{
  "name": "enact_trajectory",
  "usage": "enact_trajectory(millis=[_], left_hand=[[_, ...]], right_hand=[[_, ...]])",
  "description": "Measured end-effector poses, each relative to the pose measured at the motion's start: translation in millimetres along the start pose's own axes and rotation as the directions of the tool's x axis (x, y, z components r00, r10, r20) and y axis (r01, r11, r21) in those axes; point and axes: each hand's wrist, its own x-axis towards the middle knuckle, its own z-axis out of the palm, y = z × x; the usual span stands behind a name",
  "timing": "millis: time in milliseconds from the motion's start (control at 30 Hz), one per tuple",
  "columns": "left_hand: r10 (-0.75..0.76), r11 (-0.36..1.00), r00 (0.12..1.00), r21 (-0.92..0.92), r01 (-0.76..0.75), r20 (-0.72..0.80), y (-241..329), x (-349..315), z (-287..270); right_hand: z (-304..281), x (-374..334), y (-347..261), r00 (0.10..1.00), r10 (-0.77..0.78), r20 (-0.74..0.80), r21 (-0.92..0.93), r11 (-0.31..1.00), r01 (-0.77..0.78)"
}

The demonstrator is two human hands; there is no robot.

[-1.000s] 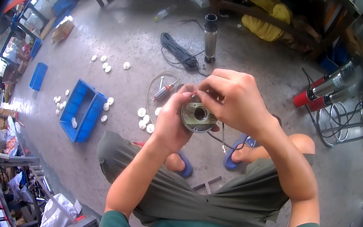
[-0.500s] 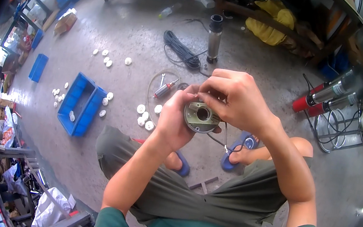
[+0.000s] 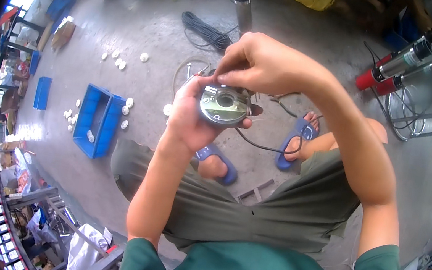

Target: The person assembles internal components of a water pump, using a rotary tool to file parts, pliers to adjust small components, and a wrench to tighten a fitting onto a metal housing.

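Note:
A round metal part (image 3: 221, 112), probably a pump or motor end, rests in my left hand (image 3: 188, 115), its shiny face turned up around a central hole. My left fingers curl under and around it, with the fingertips showing at its right side. Bent over the part's far rim is my right hand (image 3: 264, 64), thumb and fingers pinched together; whatever sits between them is too small or hidden to make out. Below and right of the part, a black cable (image 3: 259, 146) loops toward my right foot.
A blue crate (image 3: 119, 112) stands on the floor to the left, white round pieces (image 3: 144, 57) scattered around it. Ahead are a coiled cable (image 3: 201, 28) and an upright metal cylinder (image 3: 242, 13). Red-and-silver pumps (image 3: 390, 71) lean at the right beside a wire coil (image 3: 408, 116).
Both hands and the metal part now appear further left and higher, while the whole view has shifted. The part's face is tilted differently; my right fingers stay at its far rim.

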Motion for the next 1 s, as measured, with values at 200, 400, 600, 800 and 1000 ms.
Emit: enact_trajectory(millis=[200,400,600,800,1000], left_hand=[[0.121,0.979,0.992,0.162,-0.124,0.032,-4.3,-0.9,10.1],[0.286,0.906,0.955,0.302,-0.297,0.081,-10.5,-4.7,23.7],[0.251,0.921,0.960,0.277,-0.276,0.123,-12.8,-7.6,27.4],[0.294,0.868,0.953,0.396,-0.300,0.078,-15.4,-8.0,25.9],[0.358,0.895,0.933,0.270,-0.355,0.041,-6.0,-15.0,36.0]], right_hand=[[4.3,-5.6,-16.1,0.973,-0.159,-0.168,-0.082,0.986,0.147],[2.8,-11.4,-27.1,0.963,-0.181,-0.201,-0.042,0.984,0.176],[-2.7,-13.7,-22.2,0.949,-0.260,-0.179,-0.087,0.965,0.248],[-11.7,-13.2,-21.0,0.983,-0.163,-0.090,0.086,0.982,0.170],[-6.3,-21.5,-29.9,0.994,0.013,-0.107,0.106,0.994,-0.002]])
